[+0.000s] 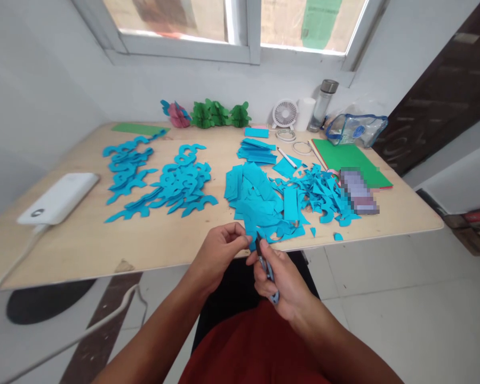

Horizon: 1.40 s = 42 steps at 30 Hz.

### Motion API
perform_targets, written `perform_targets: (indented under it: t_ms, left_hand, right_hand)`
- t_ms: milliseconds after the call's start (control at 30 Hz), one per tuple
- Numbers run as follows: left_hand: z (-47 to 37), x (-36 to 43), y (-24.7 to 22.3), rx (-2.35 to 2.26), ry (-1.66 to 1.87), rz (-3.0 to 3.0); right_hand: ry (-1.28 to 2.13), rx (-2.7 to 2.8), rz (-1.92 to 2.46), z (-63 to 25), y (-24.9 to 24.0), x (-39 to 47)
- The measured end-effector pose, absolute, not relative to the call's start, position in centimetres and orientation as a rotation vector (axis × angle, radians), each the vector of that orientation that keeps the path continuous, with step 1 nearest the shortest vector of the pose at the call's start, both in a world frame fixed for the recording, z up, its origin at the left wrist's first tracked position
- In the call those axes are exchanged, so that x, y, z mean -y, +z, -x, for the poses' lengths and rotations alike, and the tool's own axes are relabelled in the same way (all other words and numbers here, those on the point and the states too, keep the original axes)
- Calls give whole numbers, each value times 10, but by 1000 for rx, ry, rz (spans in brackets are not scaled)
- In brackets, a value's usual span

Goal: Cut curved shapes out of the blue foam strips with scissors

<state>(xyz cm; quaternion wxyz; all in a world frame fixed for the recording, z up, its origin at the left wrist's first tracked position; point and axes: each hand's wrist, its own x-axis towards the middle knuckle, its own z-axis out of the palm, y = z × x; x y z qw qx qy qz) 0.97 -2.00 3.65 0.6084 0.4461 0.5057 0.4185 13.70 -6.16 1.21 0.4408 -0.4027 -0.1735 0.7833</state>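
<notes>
Near the table's front edge, my left hand [223,246] pinches a piece of blue paper [253,241]. My right hand [278,273] is closed around scissors [271,278] with light blue-grey handles, their dark blades pointing up at the paper. Just beyond both hands lies a pile of blue paper sheets [258,194]. Small blue scraps [318,189] are heaped to its right. On the left side of the table are stacks of curvy blue cutouts [180,184], with another group of cutouts [130,162] farther left.
A white power bank [60,198] with a cable sits at the left. Green paper figures [218,113], a small fan [285,113], a bottle [322,106] and a clear pouch [358,130] line the back. A phone [359,190] rests by green sheets [354,160] at the right.
</notes>
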Motion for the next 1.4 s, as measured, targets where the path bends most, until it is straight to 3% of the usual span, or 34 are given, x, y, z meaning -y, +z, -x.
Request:
perform_targets:
  t_ms: [667, 1133, 1400]
  left_hand:
    - [0, 16, 40, -1096, 852, -993]
    - [-14, 25, 34, -1231, 1049, -893]
    - [-10, 23, 34, -1195, 972, -949]
  right_hand:
    - [1952, 458, 1012, -136, 15, 65]
    - [1913, 407, 1086, -129, 14, 69]
    - [1925, 407, 1065, -129, 13, 68]
